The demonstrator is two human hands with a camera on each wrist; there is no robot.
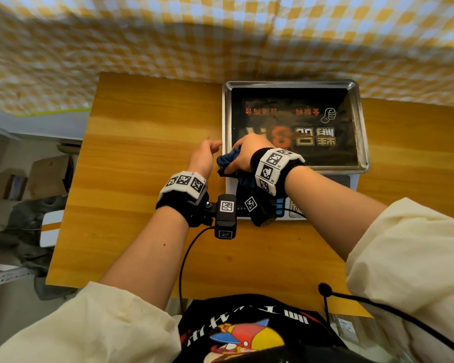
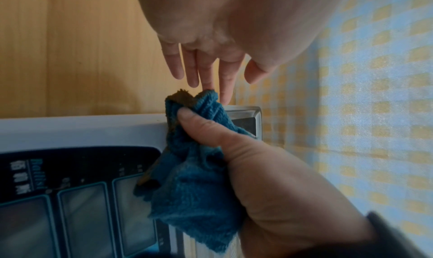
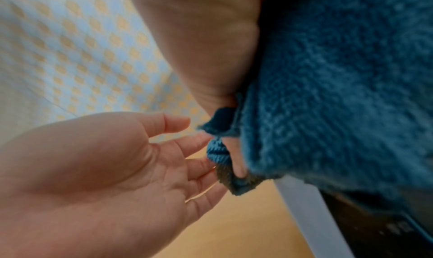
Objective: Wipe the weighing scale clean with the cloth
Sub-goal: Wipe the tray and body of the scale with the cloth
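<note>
A white weighing scale (image 1: 351, 180) with a steel pan (image 1: 362, 127) and dark printed sheet stands on the wooden table. My right hand (image 1: 243, 155) grips a bunched blue cloth (image 1: 227, 161) at the scale's near left corner. The left wrist view shows the same cloth (image 2: 196, 180) hanging over the display panel (image 2: 77, 197), my right thumb (image 2: 199, 125) curled round it. My left hand (image 1: 203, 158) hovers beside the scale's left edge, fingers (image 2: 206, 71) straight and loose, holding nothing. In the right wrist view, the left palm (image 3: 112, 169) faces the cloth (image 3: 339, 95), fingertips nearly touching its hem.
The wooden table (image 1: 147, 158) has bare surface left of the scale and in front of it. A yellow and blue checked cloth (image 1: 220, 35) hangs behind. Boxes and dark clutter (image 1: 32, 184) lie on the floor to the left. Cables (image 1: 186, 258) run from the wrist cameras.
</note>
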